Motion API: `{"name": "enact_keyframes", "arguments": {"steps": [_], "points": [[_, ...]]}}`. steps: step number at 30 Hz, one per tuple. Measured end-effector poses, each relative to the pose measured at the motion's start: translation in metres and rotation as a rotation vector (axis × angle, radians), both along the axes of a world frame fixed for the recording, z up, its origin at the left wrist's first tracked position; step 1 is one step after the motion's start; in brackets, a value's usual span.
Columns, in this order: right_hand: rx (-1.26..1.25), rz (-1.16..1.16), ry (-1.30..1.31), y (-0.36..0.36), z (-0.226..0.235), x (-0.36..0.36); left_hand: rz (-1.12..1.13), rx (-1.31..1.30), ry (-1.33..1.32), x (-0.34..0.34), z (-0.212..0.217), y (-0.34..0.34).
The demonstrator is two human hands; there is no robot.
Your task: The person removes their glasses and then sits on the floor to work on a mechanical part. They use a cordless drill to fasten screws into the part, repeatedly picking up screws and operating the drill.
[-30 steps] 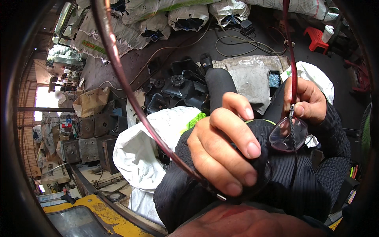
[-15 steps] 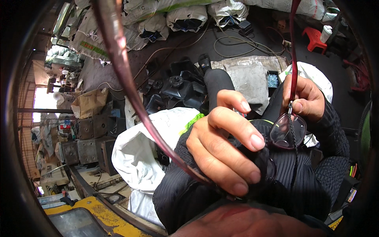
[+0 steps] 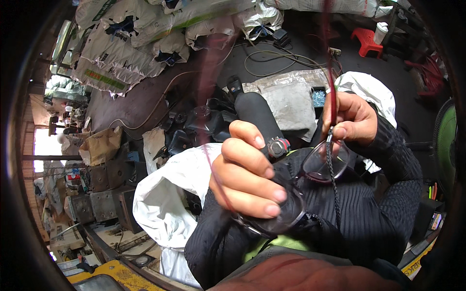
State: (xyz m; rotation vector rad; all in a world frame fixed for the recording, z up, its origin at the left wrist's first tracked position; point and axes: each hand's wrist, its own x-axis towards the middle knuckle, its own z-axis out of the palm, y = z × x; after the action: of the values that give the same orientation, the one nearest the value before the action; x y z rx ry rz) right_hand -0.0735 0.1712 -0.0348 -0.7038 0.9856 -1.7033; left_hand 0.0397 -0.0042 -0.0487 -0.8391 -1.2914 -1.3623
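The left hand (image 3: 247, 177) grips one lens of the glasses (image 3: 318, 165) and the right hand (image 3: 352, 119) pinches the cord (image 3: 332, 169) at the other, probably fitting it, which needs fine threading.

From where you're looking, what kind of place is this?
Probably a cluttered workshop or storeroom. Stuffed woven sacks are piled along the back, loose cables trail over the dark floor, and black plastic parts lie heaped beside an open white sack.
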Motion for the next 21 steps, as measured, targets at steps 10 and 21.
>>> {"name": "enact_keyframes", "arguments": {"steps": [10, 21], "points": [[-0.120, -0.128, 0.076, 0.008, 0.003, -0.002, -0.223, -0.182, -0.023, 0.001, -0.017, -0.040], [-0.198, -0.316, 0.273, 0.031, 0.030, -0.004, -0.702, -0.278, -0.952, 0.014, 0.012, -0.091]]}}
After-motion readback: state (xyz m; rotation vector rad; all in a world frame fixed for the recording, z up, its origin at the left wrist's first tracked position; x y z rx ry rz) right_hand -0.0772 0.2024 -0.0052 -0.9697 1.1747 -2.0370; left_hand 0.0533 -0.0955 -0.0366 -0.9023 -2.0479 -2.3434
